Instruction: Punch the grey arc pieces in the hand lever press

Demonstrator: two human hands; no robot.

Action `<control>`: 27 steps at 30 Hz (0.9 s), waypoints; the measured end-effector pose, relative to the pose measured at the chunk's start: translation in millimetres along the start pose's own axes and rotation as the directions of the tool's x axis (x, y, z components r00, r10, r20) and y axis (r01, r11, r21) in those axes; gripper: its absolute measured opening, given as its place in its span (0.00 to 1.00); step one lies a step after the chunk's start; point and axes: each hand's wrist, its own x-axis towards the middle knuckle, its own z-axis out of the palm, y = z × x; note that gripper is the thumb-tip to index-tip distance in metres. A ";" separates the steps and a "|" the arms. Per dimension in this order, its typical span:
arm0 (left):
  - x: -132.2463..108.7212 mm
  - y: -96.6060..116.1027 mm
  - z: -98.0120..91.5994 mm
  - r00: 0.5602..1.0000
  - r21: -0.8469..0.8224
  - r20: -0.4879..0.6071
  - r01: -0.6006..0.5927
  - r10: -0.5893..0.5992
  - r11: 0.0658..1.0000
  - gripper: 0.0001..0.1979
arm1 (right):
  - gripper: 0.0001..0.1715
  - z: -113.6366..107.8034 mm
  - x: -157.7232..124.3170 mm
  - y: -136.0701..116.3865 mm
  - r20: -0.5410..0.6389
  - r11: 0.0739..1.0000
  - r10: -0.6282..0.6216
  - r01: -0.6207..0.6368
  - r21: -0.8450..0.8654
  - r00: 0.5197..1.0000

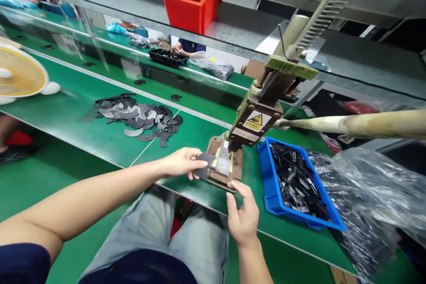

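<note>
A dark grey curved flat piece (204, 166) is pinched in my left hand (186, 163), at the left side of the press base (237, 166). Beside the front edge of that base is my right hand (244, 213), its thumb and forefinger apart and nothing visible between them. The forefinger tip seems to touch the base. On the base lies a lighter grey piece (223, 163), below the head of the hand press (254, 120), which carries a yellow warning label. Left of the press, a loose heap of grey and black curved pieces (140, 117) lies on the green table.
A blue bin (269, 191) full of small black parts stands right of the press. The press's long lever (359, 123) reaches out to the right above clear plastic bags (376, 204). A red bin (186, 9) sits on the shelf. A fan (20, 71) is at far left. Another person (193, 47) sits across.
</note>
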 end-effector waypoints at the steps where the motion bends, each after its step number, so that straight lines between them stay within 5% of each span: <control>1: 11.3 -2.9 -12.8 0.996 0.111 -0.093 0.013 -0.003 0.994 0.13 | 0.19 -5.8 -6.1 5.1 -0.030 0.999 0.036 -0.037 -0.019 0.999; 4: 55.9 -1.1 -58.0 0.958 0.324 -0.281 0.045 0.050 0.945 0.09 | 0.13 -23.4 -28.4 18.2 -0.088 0.989 0.124 -0.130 -0.070 0.988; 8: 130.7 32.8 -109.5 0.880 0.539 -0.422 0.051 0.217 0.841 0.03 | 0.13 -40.3 -45.6 22.8 -0.094 0.981 0.130 -0.141 -0.130 0.987; 11: 177.2 61.0 -126.3 0.823 0.735 -0.441 0.102 0.357 0.671 0.11 | 0.16 -56.9 -41.9 20.8 -0.107 0.980 0.096 -0.113 -0.166 0.990; 14: 195.4 62.9 -124.7 0.812 0.766 -0.425 0.088 0.400 0.637 0.19 | 0.19 -87.7 -30.2 23.4 -0.110 0.954 0.155 -0.177 -0.241 0.982; 17: 181.7 31.4 -108.3 0.822 0.812 -0.371 0.062 0.432 0.580 0.15 | 0.16 -128.6 -9.3 41.3 -0.119 0.885 0.265 -0.290 -0.363 0.957; 20: 146.3 -17.8 -80.9 0.840 0.892 -0.170 -0.091 0.515 0.442 0.15 | 0.18 -161.2 22.8 74.4 -0.078 0.738 0.407 -0.378 -0.560 0.910; 24: 92.9 -71.0 -48.6 0.840 0.882 -0.082 -0.189 0.536 0.431 0.15 | 0.30 -174.5 58.1 115.0 0.107 0.659 0.554 -0.356 -0.663 0.826; 27: 69.8 -89.6 -41.4 0.845 0.871 -0.042 -0.230 0.533 0.433 0.18 | 0.27 -171.0 66.5 131.3 0.175 0.620 0.624 -0.346 -0.704 0.762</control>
